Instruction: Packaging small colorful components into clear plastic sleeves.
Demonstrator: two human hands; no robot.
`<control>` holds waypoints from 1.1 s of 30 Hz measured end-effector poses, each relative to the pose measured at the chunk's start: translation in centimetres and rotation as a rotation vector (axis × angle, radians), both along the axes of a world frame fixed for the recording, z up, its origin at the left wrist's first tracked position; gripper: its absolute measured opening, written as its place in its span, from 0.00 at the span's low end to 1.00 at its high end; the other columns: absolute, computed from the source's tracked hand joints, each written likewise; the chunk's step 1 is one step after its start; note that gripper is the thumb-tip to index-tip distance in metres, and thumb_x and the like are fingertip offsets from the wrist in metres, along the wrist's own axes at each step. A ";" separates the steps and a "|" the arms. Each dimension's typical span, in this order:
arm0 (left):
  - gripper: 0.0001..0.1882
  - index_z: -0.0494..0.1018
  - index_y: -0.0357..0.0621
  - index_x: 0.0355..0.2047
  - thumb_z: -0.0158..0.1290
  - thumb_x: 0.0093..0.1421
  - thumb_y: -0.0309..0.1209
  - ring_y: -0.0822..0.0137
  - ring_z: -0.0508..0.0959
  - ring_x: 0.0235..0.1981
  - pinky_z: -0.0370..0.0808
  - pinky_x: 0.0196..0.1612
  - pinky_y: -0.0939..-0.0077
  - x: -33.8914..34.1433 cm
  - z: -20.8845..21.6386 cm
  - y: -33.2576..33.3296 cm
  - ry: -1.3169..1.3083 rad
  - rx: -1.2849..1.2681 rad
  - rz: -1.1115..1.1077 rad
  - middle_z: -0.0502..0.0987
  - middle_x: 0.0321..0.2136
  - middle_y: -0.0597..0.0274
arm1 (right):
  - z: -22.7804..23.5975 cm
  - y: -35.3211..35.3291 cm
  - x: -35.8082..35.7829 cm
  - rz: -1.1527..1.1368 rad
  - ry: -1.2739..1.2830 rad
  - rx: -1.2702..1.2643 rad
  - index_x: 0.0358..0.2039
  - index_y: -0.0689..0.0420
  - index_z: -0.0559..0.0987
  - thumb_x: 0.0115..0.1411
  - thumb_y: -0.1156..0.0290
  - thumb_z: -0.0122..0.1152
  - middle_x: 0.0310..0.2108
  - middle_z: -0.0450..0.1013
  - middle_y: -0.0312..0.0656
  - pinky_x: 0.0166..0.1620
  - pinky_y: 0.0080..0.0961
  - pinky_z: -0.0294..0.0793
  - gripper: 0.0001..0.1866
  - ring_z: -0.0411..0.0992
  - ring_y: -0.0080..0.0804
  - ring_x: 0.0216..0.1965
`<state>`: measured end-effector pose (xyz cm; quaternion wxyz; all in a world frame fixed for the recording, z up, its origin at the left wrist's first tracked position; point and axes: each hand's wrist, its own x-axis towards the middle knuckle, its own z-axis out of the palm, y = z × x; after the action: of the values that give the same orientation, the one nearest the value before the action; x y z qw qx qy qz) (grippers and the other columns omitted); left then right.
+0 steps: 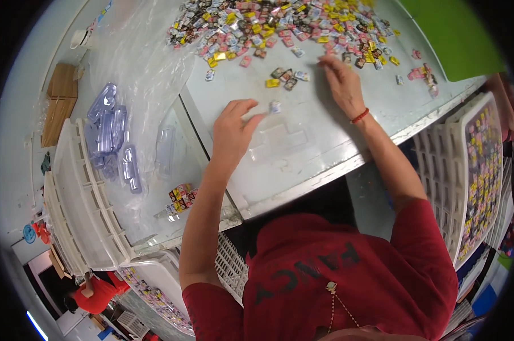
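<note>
My left hand (234, 131) hovers over the white table (325, 142), thumb and forefinger apart and nothing between them. Just beyond its fingertips is a small white-and-blue piece (275, 107). A clear shallow plastic tray (278, 140), hard to make out, lies to the right of that hand. My right hand (343, 85), with a red bracelet at the wrist, has its fingers stretched toward a large pile of small pieces (291, 25) in yellow, pink, black and white. Between my hands sits a loose cluster of several pieces (288, 77). I cannot tell whether they are wrapped.
Clear plastic trays (110, 128) lie on a plastic sheet (137, 68) to the left, with a filled pack (182, 199) nearby. Stacked white crates (86, 193) stand left; a rack of filled trays (478, 176) stands right. A green panel (450, 34) is far right. Another person (95, 292) is lower left.
</note>
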<state>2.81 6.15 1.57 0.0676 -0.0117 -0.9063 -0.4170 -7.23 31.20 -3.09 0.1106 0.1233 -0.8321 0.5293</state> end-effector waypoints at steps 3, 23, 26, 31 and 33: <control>0.14 0.76 0.40 0.40 0.60 0.53 0.29 0.59 0.79 0.36 0.75 0.39 0.71 -2.1 -1.0 1.0 0.210 -0.135 -0.193 0.78 0.37 0.55 | 0.4 -0.4 0.4 0.066 0.093 0.197 0.46 0.58 0.77 0.61 0.75 0.55 0.37 0.76 0.44 0.42 0.24 0.73 0.12 0.75 0.31 0.38; 0.13 0.73 0.41 0.36 0.61 0.50 0.26 0.57 0.75 0.33 0.73 0.37 0.67 -4.6 -2.7 -0.9 0.304 -0.263 -0.114 0.76 0.29 0.58 | 1.4 -0.2 1.3 0.099 0.406 0.415 0.33 0.58 0.78 0.48 0.78 0.63 0.33 0.75 0.42 0.40 0.35 0.72 0.09 0.72 0.42 0.37; 0.12 0.74 0.41 0.36 0.61 0.50 0.26 0.58 0.75 0.33 0.73 0.36 0.67 -4.8 -2.6 -1.2 0.271 -0.258 -0.095 0.77 0.30 0.59 | 2.6 -0.9 2.3 0.082 0.384 0.396 0.33 0.58 0.78 0.49 0.78 0.63 0.33 0.75 0.42 0.39 0.35 0.72 0.09 0.72 0.42 0.36; 0.12 0.74 0.42 0.35 0.62 0.50 0.26 0.59 0.75 0.33 0.73 0.36 0.68 -5.3 -2.6 -1.1 0.268 -0.184 -0.052 0.77 0.30 0.60 | 3.3 -5.0 3.8 0.043 0.280 0.400 0.36 0.56 0.78 0.49 0.72 0.65 0.32 0.74 0.42 0.37 0.34 0.73 0.12 0.72 0.41 0.35; 0.11 0.75 0.43 0.34 0.62 0.49 0.26 0.59 0.75 0.34 0.73 0.36 0.68 -5.6 -2.5 -0.6 0.298 -0.187 -0.099 0.77 0.30 0.60 | 2.3 -5.4 3.6 0.014 0.321 0.422 0.37 0.55 0.77 0.49 0.71 0.65 0.32 0.74 0.42 0.38 0.34 0.73 0.14 0.72 0.41 0.35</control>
<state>-2.77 5.55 -0.93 0.1792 -0.1242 -0.9194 -0.3274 -3.62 25.81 -0.76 0.2091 0.2318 -0.8950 0.3185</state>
